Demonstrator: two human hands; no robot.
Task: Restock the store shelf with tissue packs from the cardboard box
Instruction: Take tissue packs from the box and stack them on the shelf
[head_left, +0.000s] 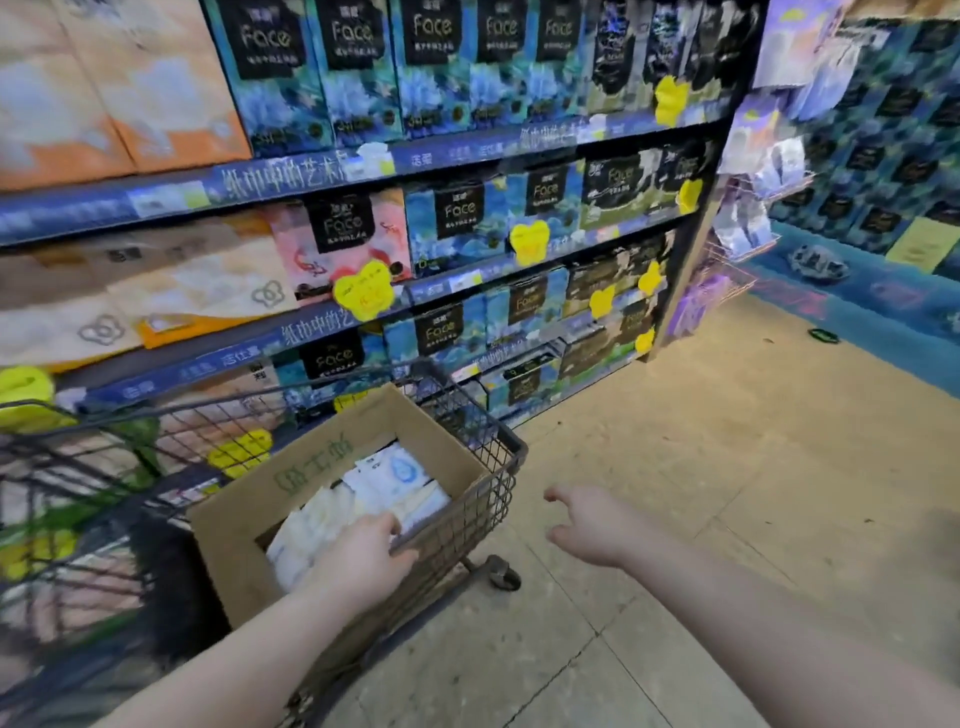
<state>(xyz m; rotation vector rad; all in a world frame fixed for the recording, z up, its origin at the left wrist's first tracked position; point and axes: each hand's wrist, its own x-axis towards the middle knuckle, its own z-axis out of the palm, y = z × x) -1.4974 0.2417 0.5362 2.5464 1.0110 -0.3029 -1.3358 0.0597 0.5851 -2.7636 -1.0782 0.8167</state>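
Note:
An open cardboard box (291, 499) sits in the front end of a dark wire shopping cart (498, 441). Inside it lie several white and pale-blue tissue packs (384, 483). My left hand (358, 558) reaches into the box from the near side, its fingers lying on the packs by the box's near right edge; a grip cannot be made out. My right hand (592, 525) hovers over the floor to the right of the cart, fingers loosely spread, holding nothing. The store shelf (467, 140) in front is filled with blue and black "Face" tissue boxes.
Orange and beige tissue bales (130, 93) fill the shelf's left side. Yellow price tags (363, 288) hang on the shelf edges. A wire rack with hanging packets (743, 228) stands at the shelf's right end. Tan tiled floor (727, 467) spreads to the right of the cart.

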